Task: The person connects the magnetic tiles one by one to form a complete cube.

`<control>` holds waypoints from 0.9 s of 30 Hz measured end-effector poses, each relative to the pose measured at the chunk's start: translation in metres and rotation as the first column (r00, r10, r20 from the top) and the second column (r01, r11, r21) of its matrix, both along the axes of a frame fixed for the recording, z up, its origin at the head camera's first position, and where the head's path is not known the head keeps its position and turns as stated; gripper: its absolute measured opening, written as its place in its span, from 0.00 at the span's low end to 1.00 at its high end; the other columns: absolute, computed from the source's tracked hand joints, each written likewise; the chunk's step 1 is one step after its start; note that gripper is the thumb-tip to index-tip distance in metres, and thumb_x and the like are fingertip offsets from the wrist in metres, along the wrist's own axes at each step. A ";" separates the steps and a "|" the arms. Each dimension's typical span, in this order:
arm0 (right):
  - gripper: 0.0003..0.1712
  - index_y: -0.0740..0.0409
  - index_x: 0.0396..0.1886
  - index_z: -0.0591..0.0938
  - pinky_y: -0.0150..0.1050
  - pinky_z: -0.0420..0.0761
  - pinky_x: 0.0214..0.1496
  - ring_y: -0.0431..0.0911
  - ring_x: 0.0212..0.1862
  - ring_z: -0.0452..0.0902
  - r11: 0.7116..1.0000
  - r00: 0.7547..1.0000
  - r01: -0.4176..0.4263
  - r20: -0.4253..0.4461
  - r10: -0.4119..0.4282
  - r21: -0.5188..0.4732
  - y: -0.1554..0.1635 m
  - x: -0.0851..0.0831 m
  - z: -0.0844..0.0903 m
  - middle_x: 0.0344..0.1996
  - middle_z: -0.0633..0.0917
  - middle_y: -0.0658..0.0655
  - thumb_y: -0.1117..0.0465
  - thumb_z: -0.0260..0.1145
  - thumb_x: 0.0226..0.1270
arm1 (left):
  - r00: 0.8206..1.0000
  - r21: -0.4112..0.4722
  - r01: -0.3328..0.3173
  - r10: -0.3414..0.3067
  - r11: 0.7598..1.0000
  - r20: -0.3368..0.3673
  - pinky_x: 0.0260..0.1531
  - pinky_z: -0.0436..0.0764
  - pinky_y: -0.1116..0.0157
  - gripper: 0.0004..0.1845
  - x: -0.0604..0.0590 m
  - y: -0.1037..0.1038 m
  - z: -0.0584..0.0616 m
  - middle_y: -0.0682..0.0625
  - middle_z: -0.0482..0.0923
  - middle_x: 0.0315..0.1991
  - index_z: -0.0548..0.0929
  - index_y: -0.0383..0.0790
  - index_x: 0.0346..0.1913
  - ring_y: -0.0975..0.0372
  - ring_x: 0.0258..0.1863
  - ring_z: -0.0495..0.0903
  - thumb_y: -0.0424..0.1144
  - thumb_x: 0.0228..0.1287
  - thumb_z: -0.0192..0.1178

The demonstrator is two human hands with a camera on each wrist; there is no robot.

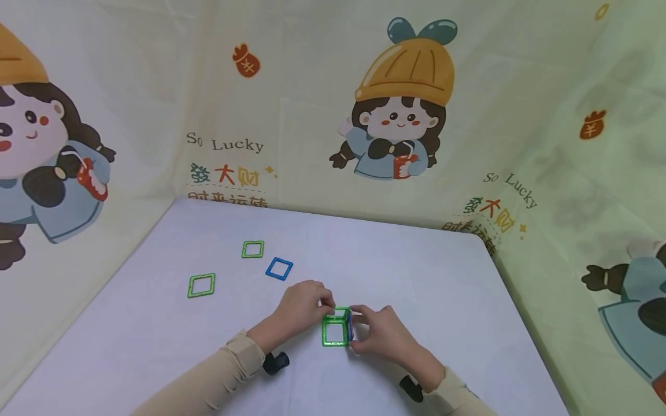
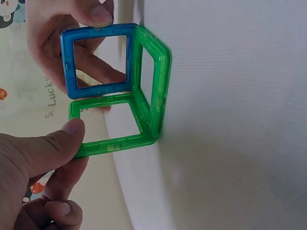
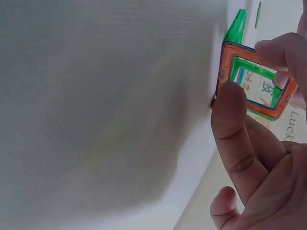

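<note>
A small open box of square magnetic frames [image 1: 337, 329], green sides with a blue one on its right, stands on the near middle of the white table [image 1: 416, 277], directly between two hands. The left hand [image 1: 300, 306] pinches its far-left green edge; the right hand [image 1: 382, 335], equally close, pinches the blue side. Three loose frames [image 1: 253, 249] lie flat, far left.

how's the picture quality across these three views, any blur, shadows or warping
Head view: evenly lit, sharp, edges bowed by a wide lens, the tile cube small between both hands. Left wrist view: cube crisp, left thumb slightly soft. Right wrist view: table a grey shadowed blur, right thumb soft, orange tile fairly clear.
</note>
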State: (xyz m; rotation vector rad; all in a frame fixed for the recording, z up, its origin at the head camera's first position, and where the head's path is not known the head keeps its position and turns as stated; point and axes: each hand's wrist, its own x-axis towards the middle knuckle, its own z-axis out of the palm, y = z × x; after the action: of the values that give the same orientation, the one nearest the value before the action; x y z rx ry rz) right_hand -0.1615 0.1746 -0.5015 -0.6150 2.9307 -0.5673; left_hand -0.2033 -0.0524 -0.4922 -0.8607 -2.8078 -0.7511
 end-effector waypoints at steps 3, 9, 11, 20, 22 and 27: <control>0.47 0.54 0.71 0.76 0.45 0.71 0.49 0.37 0.23 0.56 1.000 1.000 0.006 0.020 -0.006 -0.010 0.001 0.002 0.000 0.48 0.91 0.51 0.48 0.82 0.50 | 1.000 -0.011 -0.002 0.002 1.000 0.020 0.33 0.76 0.70 0.02 0.000 0.001 0.000 0.64 0.82 0.29 0.91 0.53 0.33 0.70 0.32 0.75 0.41 0.60 0.75; 0.43 0.53 0.69 0.78 0.45 0.70 0.49 0.34 0.23 0.58 0.999 0.999 -0.047 -0.006 0.047 -0.025 0.003 0.001 0.001 0.48 0.91 0.50 0.49 0.81 0.53 | 0.999 -0.017 -0.009 0.009 1.000 0.049 0.35 0.76 0.70 0.03 0.002 0.001 0.002 0.64 0.83 0.30 0.91 0.54 0.35 0.70 0.32 0.75 0.41 0.60 0.75; 0.41 0.52 0.67 0.79 0.46 0.69 0.49 0.32 0.24 0.63 0.997 0.998 -0.069 -0.006 0.068 -0.026 0.005 0.000 0.002 0.49 0.91 0.50 0.49 0.81 0.53 | 0.998 -0.018 -0.012 0.013 1.000 0.055 0.35 0.76 0.69 0.03 0.002 0.001 0.003 0.64 0.82 0.30 0.91 0.54 0.35 0.70 0.32 0.75 0.41 0.60 0.75; 0.23 0.51 0.63 0.84 0.32 0.72 0.30 0.32 0.19 0.61 0.973 0.981 -0.187 0.024 0.192 -0.138 0.022 -0.023 0.003 0.47 0.92 0.49 0.64 0.71 0.68 | 0.998 -0.030 -0.014 0.016 0.999 0.052 0.35 0.77 0.69 0.03 0.001 0.003 0.002 0.64 0.83 0.31 0.91 0.55 0.36 0.69 0.34 0.77 0.43 0.61 0.75; 0.21 0.49 0.63 0.84 0.30 0.73 0.29 0.32 0.21 0.65 0.966 0.981 -0.181 0.043 0.191 -0.183 0.023 -0.030 0.002 0.47 0.91 0.48 0.62 0.69 0.71 | 0.999 -0.028 -0.015 0.016 0.999 0.048 0.36 0.77 0.68 0.03 0.001 0.004 0.002 0.64 0.83 0.31 0.91 0.55 0.36 0.69 0.34 0.78 0.43 0.60 0.75; 0.20 0.44 0.63 0.85 0.32 0.76 0.33 0.35 0.28 0.71 0.944 0.967 -0.189 0.113 0.226 -0.270 0.021 -0.042 0.002 0.48 0.89 0.45 0.59 0.69 0.72 | 0.999 -0.041 -0.019 0.021 0.999 0.048 0.35 0.77 0.69 0.04 -0.001 0.004 0.001 0.64 0.83 0.32 0.90 0.55 0.36 0.69 0.34 0.78 0.43 0.60 0.76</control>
State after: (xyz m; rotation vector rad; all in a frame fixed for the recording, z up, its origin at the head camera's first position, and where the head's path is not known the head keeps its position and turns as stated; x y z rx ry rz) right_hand -0.2035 0.1955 -0.4999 -0.8602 2.6350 -0.9322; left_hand -0.2040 -0.0489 -0.4908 -0.8304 -2.8790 -0.7247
